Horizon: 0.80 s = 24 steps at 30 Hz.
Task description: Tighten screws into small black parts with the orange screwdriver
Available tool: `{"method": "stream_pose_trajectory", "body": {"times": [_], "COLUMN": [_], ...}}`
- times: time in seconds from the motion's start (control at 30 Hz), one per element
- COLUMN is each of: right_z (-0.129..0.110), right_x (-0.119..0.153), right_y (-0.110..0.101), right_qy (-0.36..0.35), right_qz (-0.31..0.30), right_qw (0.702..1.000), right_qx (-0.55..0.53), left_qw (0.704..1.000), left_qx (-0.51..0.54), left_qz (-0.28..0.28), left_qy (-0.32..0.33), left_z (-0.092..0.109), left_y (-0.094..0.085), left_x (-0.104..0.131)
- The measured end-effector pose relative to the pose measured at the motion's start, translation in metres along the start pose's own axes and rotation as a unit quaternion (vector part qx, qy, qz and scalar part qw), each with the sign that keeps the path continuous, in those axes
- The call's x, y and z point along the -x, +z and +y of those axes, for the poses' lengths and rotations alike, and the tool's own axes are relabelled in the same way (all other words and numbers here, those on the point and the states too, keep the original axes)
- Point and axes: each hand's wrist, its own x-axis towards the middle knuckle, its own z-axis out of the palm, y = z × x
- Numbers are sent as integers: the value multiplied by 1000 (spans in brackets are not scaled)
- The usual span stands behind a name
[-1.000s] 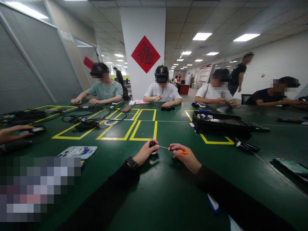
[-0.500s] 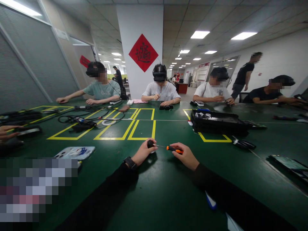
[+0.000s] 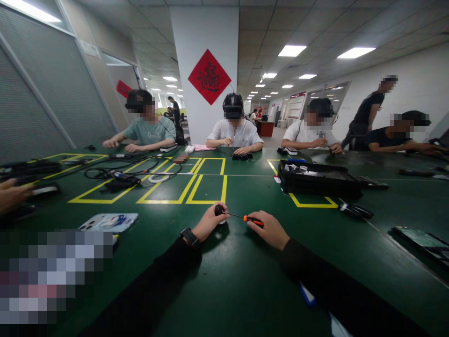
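Note:
In my left hand, a small round black part is held between the fingers, just above the green table. My right hand grips the orange and black handle of a screwdriver. Its thin shaft points left, and the tip is at the black part; whether it sits inside a screw is too small to tell. A pale piece shows beneath the black part.
A black tray with small white items stands ahead on the right. Cables and a phone lie to the left, a green-screened device far right. Several people sit across the table; another person's hand shows at the left edge.
My right hand's fingers have shifted around the screwdriver handle, which has turned slightly. My left hand is nearly unmoved. The standing person at the right has moved rightward.

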Motion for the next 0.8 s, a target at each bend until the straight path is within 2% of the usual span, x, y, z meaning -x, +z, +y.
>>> {"method": "stream_pose_trajectory", "body": {"times": [0.3, 0.53, 0.8], "right_z": [0, 2, -2], "right_x": [0, 1, 0], "right_y": [2, 2, 2], "right_qy": [-2, -2, -10], "right_qz": [9, 8, 3], "right_qw": [1000, 1000, 1000], "right_qx": [-9, -16, -16], "left_qw": [1000, 998, 992], "left_qx": [2, 46, 113], "left_qz": [1, -1, 3], "left_qy": [1, -36, -47], "left_z": [0, 4, -2], "left_y": [0, 1, 1], "left_x": [0, 1, -2]}}
